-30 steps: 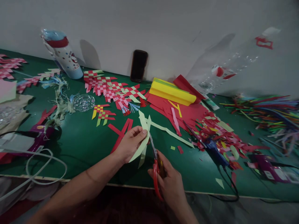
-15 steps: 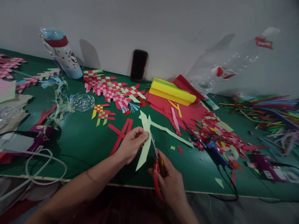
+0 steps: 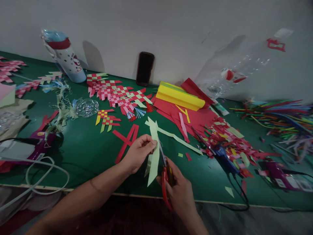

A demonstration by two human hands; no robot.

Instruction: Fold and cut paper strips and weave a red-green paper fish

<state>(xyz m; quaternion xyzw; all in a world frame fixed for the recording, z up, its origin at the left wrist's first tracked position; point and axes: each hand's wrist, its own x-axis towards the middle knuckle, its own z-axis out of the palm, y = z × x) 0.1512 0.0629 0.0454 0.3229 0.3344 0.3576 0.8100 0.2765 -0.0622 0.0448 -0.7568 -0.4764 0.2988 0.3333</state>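
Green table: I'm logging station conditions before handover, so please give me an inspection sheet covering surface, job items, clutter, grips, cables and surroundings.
Surface: green table, items crowding its back and right.
Job's things: pale green paper; red-handled scissors, blades beside the paper, contact unclear.
Clutter: paper scraps heaped on the right; woven checked pieces further left.
Grips: left hand pinches the paper; right hand holds the scissors.
Cables: white cable looped at left; dark cable curving from the blue tool.
Surroundings: grey wall, phone leaning against it.
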